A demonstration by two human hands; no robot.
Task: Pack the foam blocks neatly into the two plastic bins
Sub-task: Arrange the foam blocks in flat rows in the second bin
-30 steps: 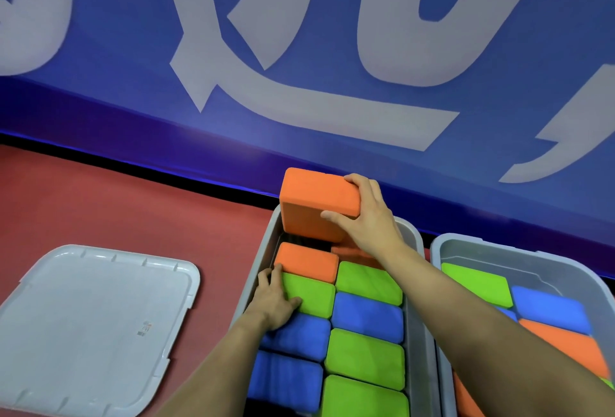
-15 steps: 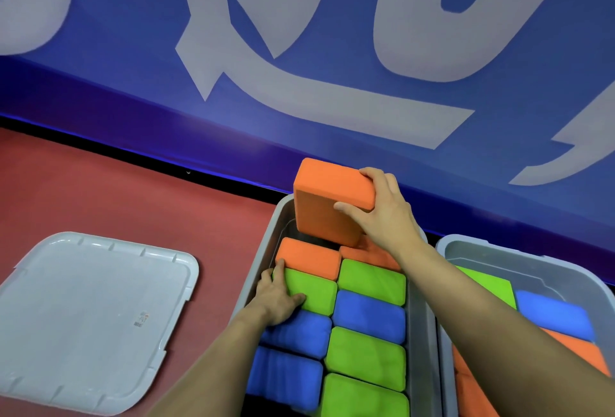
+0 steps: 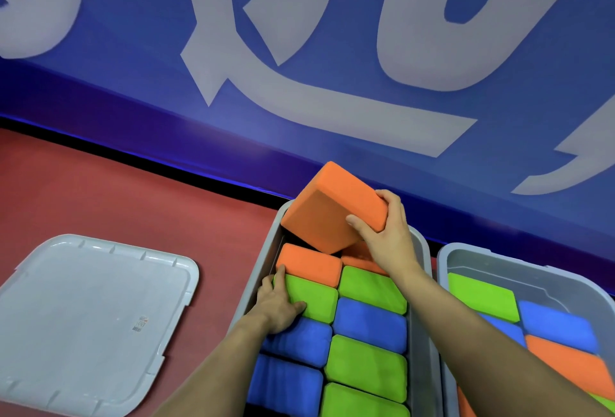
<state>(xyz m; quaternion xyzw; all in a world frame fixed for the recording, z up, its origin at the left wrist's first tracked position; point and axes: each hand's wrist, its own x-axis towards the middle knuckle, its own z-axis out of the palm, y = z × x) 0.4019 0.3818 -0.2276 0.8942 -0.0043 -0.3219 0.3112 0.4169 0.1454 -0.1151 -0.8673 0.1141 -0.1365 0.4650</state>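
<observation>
Holding an orange block [image 3: 332, 207] in the right hand [image 3: 386, 237], fingers over its top edge and thumb on the near face. The block is tilted, lifted over the far end of the left bin [image 3: 258, 270], clear of the rows below. Left hand [image 3: 278, 306] rests on the green block [image 3: 309, 297] in the left column, fingers curled round its left edge beside the bin wall, thumb lying across its near edge.

Left bin is nearly packed: two columns of blocks standing on edge, orange at the far end, then green and blue toward me. A dark gap shows at the far end, behind the packed orange block [image 3: 307, 265]. Right bin [image 3: 499, 260] holds green, blue and orange blocks too, looser, with bare wall visible at its far end. A gray lid [image 3: 86, 316] lies flat on the red table [image 3: 116, 197], well apart from the bins.

Step in hand, as I read it: seating the last orange block in the left bin's far slot.

Next move, my call: turn the block upright to match its neighbors, line it up with the gap, then press down. Left hand likely needs to hold the row toward me so the slot stays open. Foam will compress; a tight fit should go with steady pressure.
</observation>
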